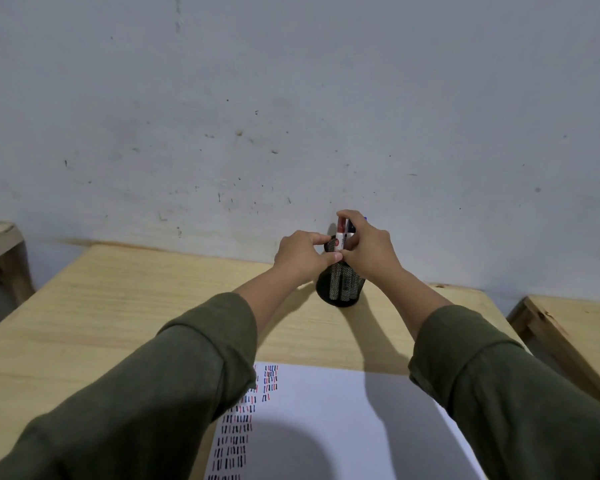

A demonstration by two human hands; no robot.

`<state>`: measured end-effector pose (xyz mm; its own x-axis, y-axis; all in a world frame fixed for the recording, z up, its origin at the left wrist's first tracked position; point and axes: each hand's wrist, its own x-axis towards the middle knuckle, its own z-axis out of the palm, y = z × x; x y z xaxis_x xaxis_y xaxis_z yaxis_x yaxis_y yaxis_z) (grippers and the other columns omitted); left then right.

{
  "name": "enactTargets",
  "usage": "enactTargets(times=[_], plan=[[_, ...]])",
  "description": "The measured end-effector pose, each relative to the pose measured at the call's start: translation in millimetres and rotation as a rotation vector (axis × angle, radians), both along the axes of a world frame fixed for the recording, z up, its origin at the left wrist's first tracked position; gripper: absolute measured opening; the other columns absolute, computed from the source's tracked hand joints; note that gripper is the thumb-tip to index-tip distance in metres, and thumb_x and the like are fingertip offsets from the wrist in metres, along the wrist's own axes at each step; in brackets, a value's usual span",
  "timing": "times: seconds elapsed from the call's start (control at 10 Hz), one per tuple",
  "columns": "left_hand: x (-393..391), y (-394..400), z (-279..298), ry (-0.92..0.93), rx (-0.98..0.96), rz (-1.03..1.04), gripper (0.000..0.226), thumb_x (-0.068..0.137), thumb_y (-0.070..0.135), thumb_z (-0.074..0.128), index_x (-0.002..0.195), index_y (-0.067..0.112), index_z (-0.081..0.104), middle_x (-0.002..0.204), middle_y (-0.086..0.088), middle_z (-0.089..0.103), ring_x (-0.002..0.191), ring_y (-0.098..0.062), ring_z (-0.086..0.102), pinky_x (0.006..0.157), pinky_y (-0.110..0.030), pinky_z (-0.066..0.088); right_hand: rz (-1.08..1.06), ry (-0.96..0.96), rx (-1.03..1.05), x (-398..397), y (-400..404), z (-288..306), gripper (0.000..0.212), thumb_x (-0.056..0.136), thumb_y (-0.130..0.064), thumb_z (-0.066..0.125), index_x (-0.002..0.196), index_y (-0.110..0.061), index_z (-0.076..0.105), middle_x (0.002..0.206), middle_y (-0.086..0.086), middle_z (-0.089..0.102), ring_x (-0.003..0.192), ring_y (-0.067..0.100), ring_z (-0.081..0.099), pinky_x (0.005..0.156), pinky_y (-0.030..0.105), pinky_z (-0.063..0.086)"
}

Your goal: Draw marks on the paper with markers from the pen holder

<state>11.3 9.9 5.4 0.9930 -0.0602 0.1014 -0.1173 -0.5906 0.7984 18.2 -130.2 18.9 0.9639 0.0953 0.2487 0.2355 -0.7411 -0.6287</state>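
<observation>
Both hands meet at the black mesh pen holder, which stands near the far edge of the wooden table, close to the wall. The left hand is curled around the holder's rim from the left, thumb and fingers closed on it. The right hand comes in from the right, its fingers pinched around the red-capped marker that stands upright in the holder; a dark-capped marker rises just beside it, partly hidden by the same fingers, and a trace of blue shows behind the knuckles.

Nearer than both hands, between the two olive sleeves, lies the white paper. Its left part carries columns of short red, blue and black strokes; the area to the right of them is blank. The paper's far edge sits well short of the holder, with bare table between them. To the left of the left hand the tabletop runs open to its edge. Right of the right hand, the table ends at a gap, beyond which a second wooden table begins.
</observation>
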Motion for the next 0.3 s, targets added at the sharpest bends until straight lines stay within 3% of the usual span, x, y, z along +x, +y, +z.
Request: enactTargets(times=[0.2,0.3], plan=[[-4.1,-2.8,-1.4,-0.009,0.021,0.012,0.048,0.082,0.039,0.065,0.128,0.028,0.059,0.133,0.001,0.061,0.131,-0.021,0.046,0.104,-0.036,0.041,-0.020,-0.034,0.055,-4.5,1.9,1.8,0.076,0.083,-0.005,0.062,0.145,-0.032,0.028,0.085,0.007,0.064,0.080,0.015,0.057,0.065,0.012,0.039],[-11.6,-3.4,3.2,-0.058,-0.037,0.057,0.055,0.083,0.041,0.063,0.135,0.024,0.052,0.139,0.000,0.055,0.134,-0.022,0.043,0.108,-0.037,0.036,-0.041,-0.159,0.164,-15.0,3.7,9.1,0.071,0.085,-0.009,0.059,0.144,-0.035,0.028,0.087,0.007,0.063,0.075,0.019,0.061,0.068,0.018,0.043]])
